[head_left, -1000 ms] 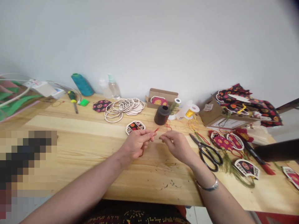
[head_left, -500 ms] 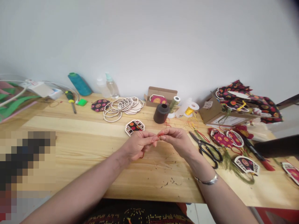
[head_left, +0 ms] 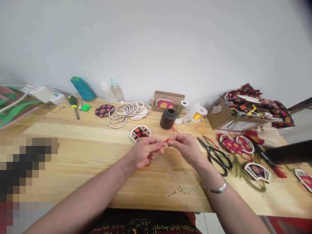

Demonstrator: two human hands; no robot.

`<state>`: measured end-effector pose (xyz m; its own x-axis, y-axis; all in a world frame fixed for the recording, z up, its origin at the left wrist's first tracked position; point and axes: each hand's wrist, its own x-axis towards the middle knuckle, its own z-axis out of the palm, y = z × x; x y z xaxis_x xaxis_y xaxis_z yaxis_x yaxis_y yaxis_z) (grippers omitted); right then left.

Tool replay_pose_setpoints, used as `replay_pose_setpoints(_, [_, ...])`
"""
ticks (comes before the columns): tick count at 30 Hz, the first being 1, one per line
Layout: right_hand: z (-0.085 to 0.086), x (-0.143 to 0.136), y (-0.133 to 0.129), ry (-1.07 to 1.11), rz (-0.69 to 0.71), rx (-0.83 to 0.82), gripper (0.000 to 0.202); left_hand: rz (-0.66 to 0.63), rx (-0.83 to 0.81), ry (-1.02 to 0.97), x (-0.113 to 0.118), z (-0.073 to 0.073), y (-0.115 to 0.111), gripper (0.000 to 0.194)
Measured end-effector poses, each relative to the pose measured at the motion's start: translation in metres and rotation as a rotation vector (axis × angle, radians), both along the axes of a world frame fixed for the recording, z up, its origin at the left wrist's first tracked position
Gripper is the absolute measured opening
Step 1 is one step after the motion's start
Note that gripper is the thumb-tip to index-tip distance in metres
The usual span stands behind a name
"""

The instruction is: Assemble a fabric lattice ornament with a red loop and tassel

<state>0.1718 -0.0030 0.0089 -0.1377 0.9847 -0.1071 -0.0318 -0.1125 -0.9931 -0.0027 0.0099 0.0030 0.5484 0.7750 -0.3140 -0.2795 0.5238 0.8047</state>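
A thin red cord [head_left: 166,141] runs between my two hands above the middle of the table. My left hand [head_left: 148,150] pinches it between thumb and fingers, and a loose length hangs below that palm. On the other side my right hand [head_left: 181,145] is closed on the cord with thumb and forefinger. Just behind my left hand lies a wooden-framed ornament [head_left: 140,132] with dark patterned fabric, partly covered by the fingers. Black-handled scissors [head_left: 216,156] rest to the right of my right forearm.
Thin wooden frames [head_left: 128,112] are piled at the back. A black cone spool [head_left: 168,118] and a yellow thread spool [head_left: 199,113] stand behind my hands. To the right are a cardboard box [head_left: 221,115] of fabric and a fan-shaped ornament [head_left: 257,172]. A screwdriver [head_left: 73,105] lies far left.
My fingertips have drawn slightly apart, so a short stretch of red cord now shows between them. The things on the table have stayed in place.
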Motion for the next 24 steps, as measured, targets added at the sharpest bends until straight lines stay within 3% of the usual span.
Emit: replay_pose_setpoints(24, [-0.0024,-0.0049,-0.0027,-0.072,-0.036,-0.019,0.02,0.055,-0.061,-0.131,-0.0001,-0.0024,0.0028,0.025])
